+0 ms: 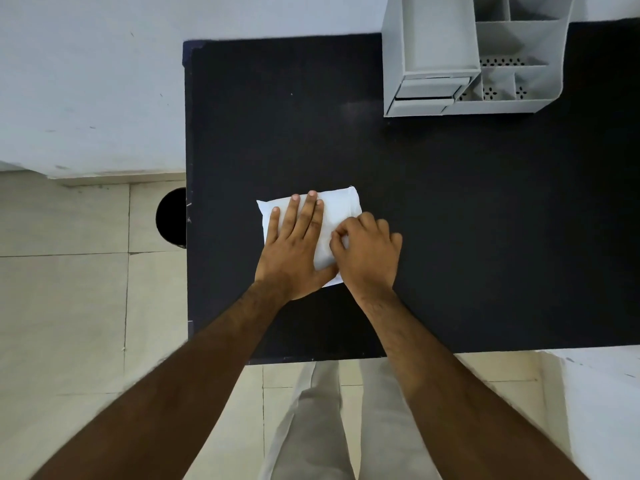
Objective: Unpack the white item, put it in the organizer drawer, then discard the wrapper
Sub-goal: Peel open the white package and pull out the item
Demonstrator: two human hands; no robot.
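Note:
A white wrapped packet (341,206) lies flat on the black table (485,237), near its middle. My left hand (294,251) rests flat on top of it, fingers spread, pressing it down. My right hand (367,254) sits at the packet's right edge, thumb and fingers pinched on the white wrapper there. Most of the packet's near half is hidden under both hands. The grey organizer (485,57) stands at the far right of the table, its small drawers (429,93) facing me on its left side.
A round black bin (171,218) stands on the tiled floor just left of the table's edge. The organizer has several open compartments on its right side. A white wall runs behind the table. My legs show below the table's near edge.

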